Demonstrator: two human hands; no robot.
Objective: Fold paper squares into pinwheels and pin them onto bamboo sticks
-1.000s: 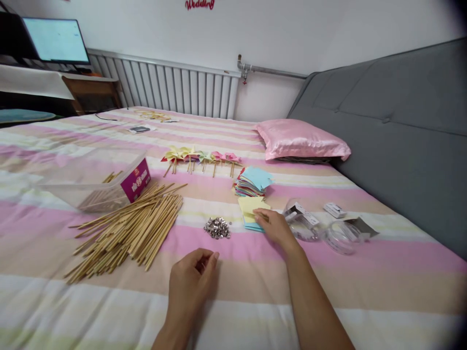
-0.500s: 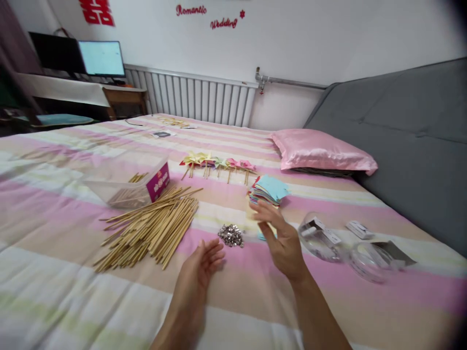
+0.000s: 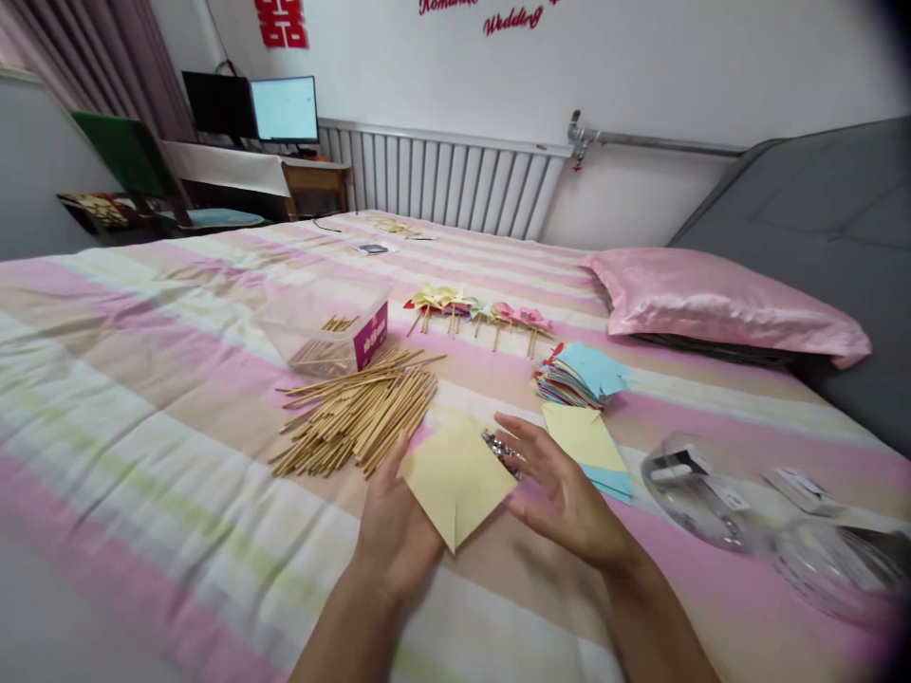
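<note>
The left hand (image 3: 399, 536) holds one pale yellow square paper sheet (image 3: 459, 479) above the striped fabric bedspread (image 3: 177, 455); the right hand (image 3: 575, 503), fingers parted, is at its right corner (contact unclear). Likely light, flexible, easily creased: take its edges. Beyond: uncountable tan wooden sticks (image 3: 362, 413), two clear round plastic containers (image 3: 829, 574), one pink satin pillow (image 3: 718, 299)

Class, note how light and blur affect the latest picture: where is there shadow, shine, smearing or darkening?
Head view, centre: a faint shadow beneath the right hand, yellow paper fairly crisp; head view, right: satin sheen on the pink pillow; head view, lower right: clear container blurred; head view, right corners: dark.
</note>
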